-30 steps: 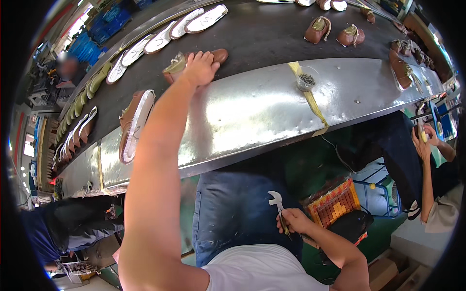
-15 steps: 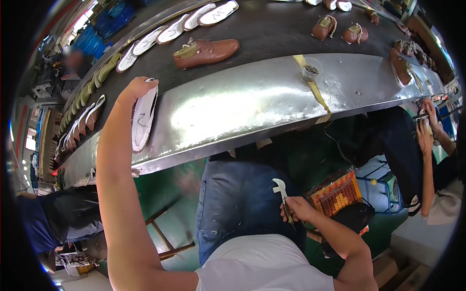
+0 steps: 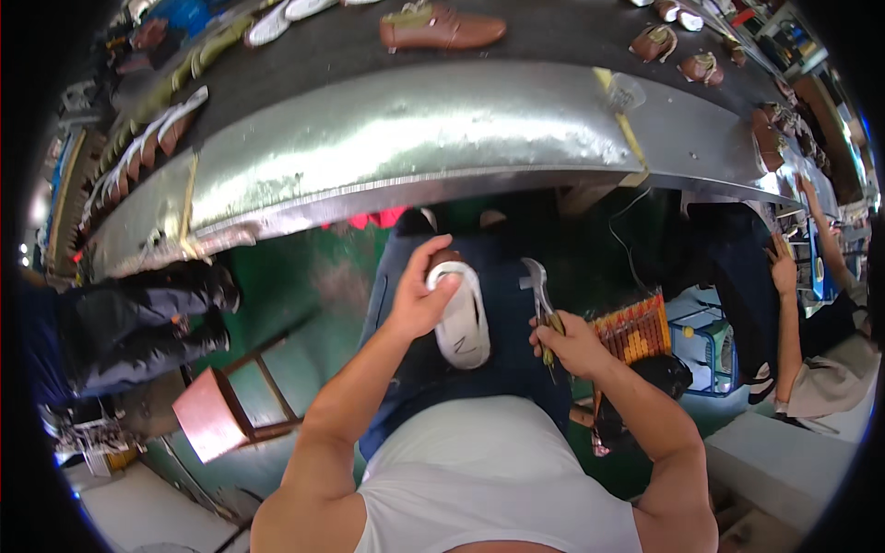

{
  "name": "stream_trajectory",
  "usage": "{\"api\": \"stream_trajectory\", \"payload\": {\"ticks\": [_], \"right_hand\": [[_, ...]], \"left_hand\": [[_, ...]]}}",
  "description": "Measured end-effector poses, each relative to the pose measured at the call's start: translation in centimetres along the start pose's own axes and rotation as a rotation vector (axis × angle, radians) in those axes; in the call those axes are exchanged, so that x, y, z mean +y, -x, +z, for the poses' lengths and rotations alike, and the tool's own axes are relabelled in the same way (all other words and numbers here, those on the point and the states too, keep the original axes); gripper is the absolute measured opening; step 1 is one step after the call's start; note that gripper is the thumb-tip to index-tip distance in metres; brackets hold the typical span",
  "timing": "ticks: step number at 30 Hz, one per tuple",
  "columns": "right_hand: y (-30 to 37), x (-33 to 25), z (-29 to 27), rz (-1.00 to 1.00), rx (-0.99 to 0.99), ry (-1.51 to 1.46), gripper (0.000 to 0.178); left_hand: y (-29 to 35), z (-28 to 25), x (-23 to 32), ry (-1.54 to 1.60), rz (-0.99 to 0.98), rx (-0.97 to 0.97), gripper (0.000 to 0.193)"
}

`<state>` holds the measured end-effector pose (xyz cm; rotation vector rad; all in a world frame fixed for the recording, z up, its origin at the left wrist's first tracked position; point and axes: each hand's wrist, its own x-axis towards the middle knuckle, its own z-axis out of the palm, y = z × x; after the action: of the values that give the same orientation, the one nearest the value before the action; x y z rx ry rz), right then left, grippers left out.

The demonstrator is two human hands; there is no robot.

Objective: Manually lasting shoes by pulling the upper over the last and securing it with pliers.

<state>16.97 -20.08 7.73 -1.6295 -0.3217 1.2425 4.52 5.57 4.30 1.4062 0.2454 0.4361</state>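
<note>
Above my lap, my left hand (image 3: 420, 300) grips a shoe (image 3: 463, 324) at one end, thumb on its white underside. The underside faces up, with a dark pen mark near the other end; a bit of brown upper shows beside my fingers. My right hand (image 3: 573, 345) is wrapped round the handles of a pair of lasting pliers (image 3: 536, 278), whose curved metal jaw points away from me. Pliers and shoe are apart. Beyond my knees runs a metal-edged bench (image 3: 369, 129), and a brown laced shoe (image 3: 444, 30) stands on its dark top.
A clear plastic cup (image 3: 629, 90) sits on the metal ledge by yellow tape. More shoes (image 3: 152, 152) line the bench at left, others (image 3: 654, 42) at right. A pink-topped stool (image 3: 210, 415) is at my left, a beaded seat mat (image 3: 636, 332) at my right. Other people work on both sides.
My left hand has brought the shoe from the bench edge down and right, over my lap. My right hand keeps the pliers in nearly the same place. The view has shifted.
</note>
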Motion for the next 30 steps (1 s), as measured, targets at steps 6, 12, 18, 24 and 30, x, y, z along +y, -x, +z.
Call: {"api": "stream_trajectory", "payload": {"ticks": [6, 12, 18, 24, 30], "right_hand": [[1.7, -2.3, 2.6, -0.146, -0.122, 0.419, 0.027], [-0.4, -3.4, 3.6, 0.018, -0.271, 0.318, 0.028], [-1.8, -3.7, 2.7, -0.003, -0.33, 0.088, 0.024], [-3.4, -5.1, 2.8, 0.143, -0.275, 0.221, 0.024], [-6.1, -0.4, 3.4, -0.542, 0.1, 0.722, 0.026]], "left_hand": [[0.0, -1.3, -1.0, 0.048, -0.17, -0.176, 0.06], [0.6, -1.2, -2.2, -0.003, -0.165, -0.145, 0.058], [0.1, -0.9, -0.9, -0.239, -0.2, -0.141, 0.058], [-1.1, -0.6, 0.5, -0.391, -0.264, -0.121, 0.056], [-1.8, -2.8, -2.2, 0.024, -0.249, -0.15, 0.053]]}}
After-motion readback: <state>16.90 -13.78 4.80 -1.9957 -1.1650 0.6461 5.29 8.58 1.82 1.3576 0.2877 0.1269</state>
